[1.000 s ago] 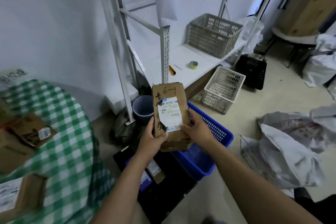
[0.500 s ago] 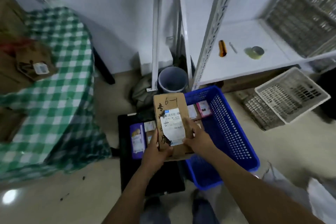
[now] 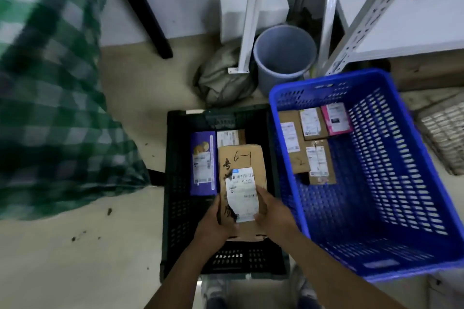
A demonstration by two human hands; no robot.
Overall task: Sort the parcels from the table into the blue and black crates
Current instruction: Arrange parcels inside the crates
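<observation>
Both grips hold one cardboard box (image 3: 241, 158). The left grip (image 3: 213, 223) is wrapped round its near left corner, with the thumb on the top face. The right grip (image 3: 273, 213) clasps the near right edge, fingers curled over the side and thumb beside the white label (image 3: 242, 195). "6-1" is handwritten on the box above the label.

The box lies within the outline of the black crate (image 3: 173, 183), which sits on the floor directly beneath the grips. Whether the box rests on the crate's bottom or is held above it cannot be told.

Just left of the box, inside the same crate, lies a purple parcel (image 3: 203, 163). Beyond the box's far end a small brown parcel (image 3: 229, 137) shows.

Right of the grips stands the blue crate (image 3: 401, 158), its wall touching the black one. In its far left corner lie several brown labelled parcels (image 3: 291, 143) and a pink parcel (image 3: 335, 118).

Ahead of the grips, past the black crate, are a crumpled grey bag (image 3: 221, 78) and a grey bucket (image 3: 283, 52), with a white shelf post (image 3: 376, 12) rising to the right of the bucket.

Far left of the grips hangs the blurred green checked cloth (image 3: 37, 83) of the surface.
</observation>
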